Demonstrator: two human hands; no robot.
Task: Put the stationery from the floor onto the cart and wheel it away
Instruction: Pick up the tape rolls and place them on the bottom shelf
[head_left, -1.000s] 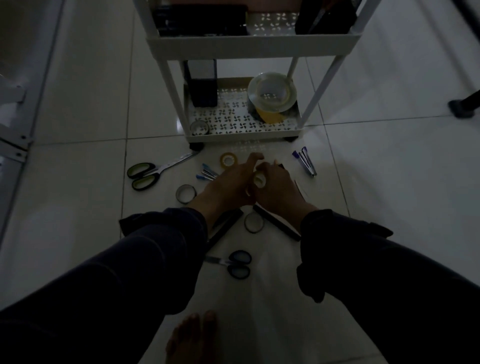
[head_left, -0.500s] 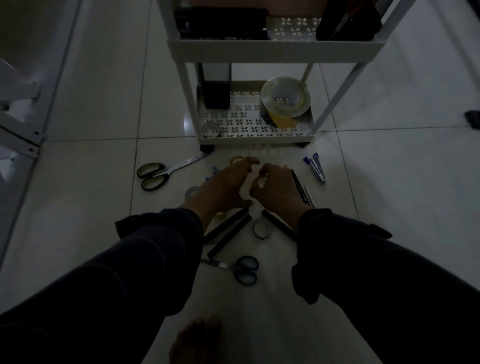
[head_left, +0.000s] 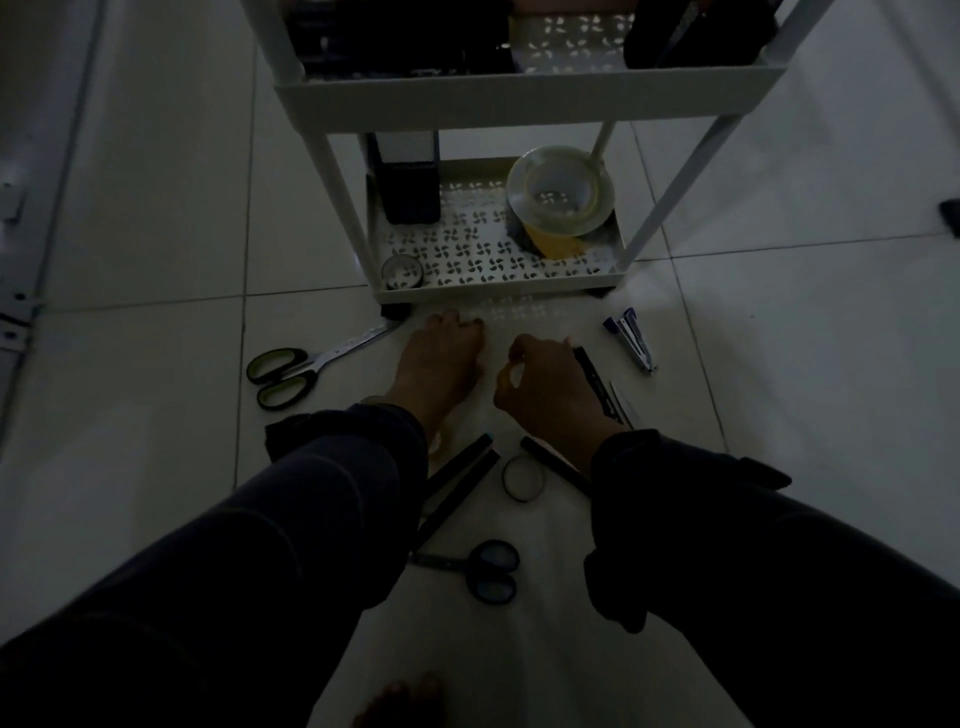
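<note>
My left hand (head_left: 441, 358) reaches down to the floor just in front of the white cart (head_left: 498, 292). Its fingers curl over the spot where a yellowish tape roll lay, and that roll is hidden under them. My right hand (head_left: 550, 389) is beside it, shut on a small pale tape roll (head_left: 514, 375). On the floor lie green-handled scissors (head_left: 283, 375), dark scissors (head_left: 488, 571), a blue stapler (head_left: 631, 339), black markers (head_left: 460, 478), a black pen (head_left: 595, 382) and another tape roll (head_left: 522, 478).
The cart's lower shelf holds a small tape roll (head_left: 402, 271), a black mesh holder (head_left: 410, 179) and a large clear roll (head_left: 560, 192). Dark items fill the upper shelf (head_left: 519, 98). My bare foot (head_left: 400, 706) is at the bottom. A white frame (head_left: 15, 312) stands at the left.
My hands were together on the small pale roll; the left has let go and moved forward onto the yellowish roll by the cart. The right keeps the pale roll.
</note>
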